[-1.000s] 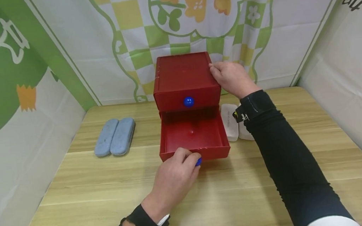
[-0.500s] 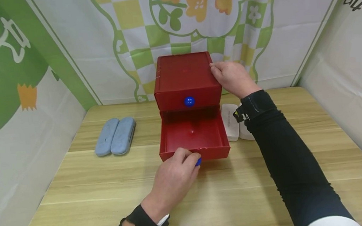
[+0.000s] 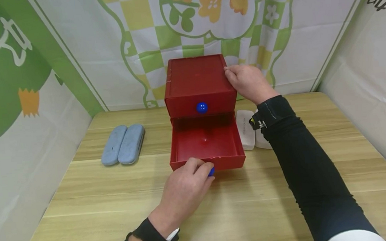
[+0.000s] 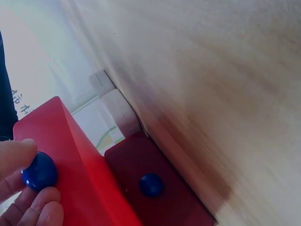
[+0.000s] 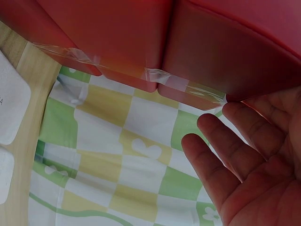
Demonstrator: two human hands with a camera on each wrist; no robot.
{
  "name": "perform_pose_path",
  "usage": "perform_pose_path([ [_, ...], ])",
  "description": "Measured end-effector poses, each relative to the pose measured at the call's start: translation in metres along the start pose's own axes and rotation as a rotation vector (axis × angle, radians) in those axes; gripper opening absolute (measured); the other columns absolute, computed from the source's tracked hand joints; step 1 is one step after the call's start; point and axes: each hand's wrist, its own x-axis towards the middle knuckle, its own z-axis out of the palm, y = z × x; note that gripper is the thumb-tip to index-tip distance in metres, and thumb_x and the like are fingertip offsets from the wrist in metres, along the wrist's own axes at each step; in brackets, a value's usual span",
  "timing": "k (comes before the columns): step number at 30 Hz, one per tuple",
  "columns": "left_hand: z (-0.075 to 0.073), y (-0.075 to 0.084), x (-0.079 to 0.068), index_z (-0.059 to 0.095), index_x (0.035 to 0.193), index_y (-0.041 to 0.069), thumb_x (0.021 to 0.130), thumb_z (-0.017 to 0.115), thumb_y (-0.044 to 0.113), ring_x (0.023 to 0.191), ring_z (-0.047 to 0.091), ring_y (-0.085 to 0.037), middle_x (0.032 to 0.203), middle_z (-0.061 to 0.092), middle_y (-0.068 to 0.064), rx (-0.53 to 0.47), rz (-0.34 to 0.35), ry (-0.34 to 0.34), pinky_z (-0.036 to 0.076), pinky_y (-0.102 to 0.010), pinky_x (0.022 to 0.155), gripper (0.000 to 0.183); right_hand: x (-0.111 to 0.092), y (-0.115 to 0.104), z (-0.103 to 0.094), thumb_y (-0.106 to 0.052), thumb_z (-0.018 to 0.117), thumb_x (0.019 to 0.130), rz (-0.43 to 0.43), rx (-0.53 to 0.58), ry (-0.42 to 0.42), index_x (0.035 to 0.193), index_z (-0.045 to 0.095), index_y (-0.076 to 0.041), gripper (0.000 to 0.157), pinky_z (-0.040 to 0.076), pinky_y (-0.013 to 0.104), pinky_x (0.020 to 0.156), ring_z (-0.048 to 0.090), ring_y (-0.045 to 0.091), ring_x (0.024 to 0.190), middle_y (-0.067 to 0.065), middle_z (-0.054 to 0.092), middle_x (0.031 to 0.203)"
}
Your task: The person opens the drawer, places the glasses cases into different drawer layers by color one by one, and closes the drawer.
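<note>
A red drawer box (image 3: 196, 75) stands at the back of the table, its middle drawer (image 3: 206, 138) pulled out with nothing inside. My left hand (image 3: 186, 189) pinches that drawer's round blue knob (image 4: 40, 172) between thumb and fingers. Above it, the top drawer (image 3: 181, 107) is closed and has its own blue knob (image 3: 202, 107). In the left wrist view a lower drawer front (image 4: 127, 165) also carries a blue knob (image 4: 151, 185). At the box's upper right edge rests my right hand (image 3: 248, 82); the right wrist view shows its fingers mostly extended, fingertips by the taped rear edge.
Two blue-grey oblong cases (image 3: 122, 145) lie side by side left of the box. To its right are two whitish cases (image 3: 246, 129), one partly hidden by the right wrist. A checkered curtain (image 3: 149, 44) hangs close behind the box on the wooden table (image 3: 94, 207).
</note>
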Motion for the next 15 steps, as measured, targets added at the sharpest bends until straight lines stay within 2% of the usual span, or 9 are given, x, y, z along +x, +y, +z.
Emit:
perform_pose_path([
  [7,-0.009,0.000,0.006,0.069,0.113,0.010,0.084,0.074,0.037,0.086,0.060,-0.012,0.099,0.064,-0.004,-0.003,0.035,0.052,0.056,-0.027,0.077,0.040,0.000,0.000,0.000,-0.034,0.035,0.104,-0.002,0.001,0.000,0.141,0.053,-0.010,0.048,0.038,0.045,0.108,0.048,0.026,0.130,0.012,0.054,0.142],
  [13,-0.025,-0.001,0.018,0.071,0.109,0.009,0.086,0.072,0.034,0.084,0.062,-0.013,0.095,0.069,-0.004,-0.037,0.076,0.200,0.056,-0.028,0.073,0.034,0.000,0.000,0.000,-0.034,0.035,0.104,-0.003,0.003,-0.003,0.141,0.053,-0.010,0.048,0.037,0.045,0.109,0.047,0.026,0.131,0.012,0.053,0.142],
  [15,-0.032,-0.002,0.022,0.071,0.109,0.009,0.086,0.072,0.032,0.085,0.063,-0.014,0.095,0.070,-0.004,-0.056,0.073,0.226,0.056,-0.029,0.074,0.032,-0.001,0.000,0.000,-0.034,0.035,0.104,-0.003,0.003,-0.005,0.142,0.053,-0.010,0.048,0.037,0.045,0.109,0.047,0.026,0.131,0.012,0.053,0.143],
])
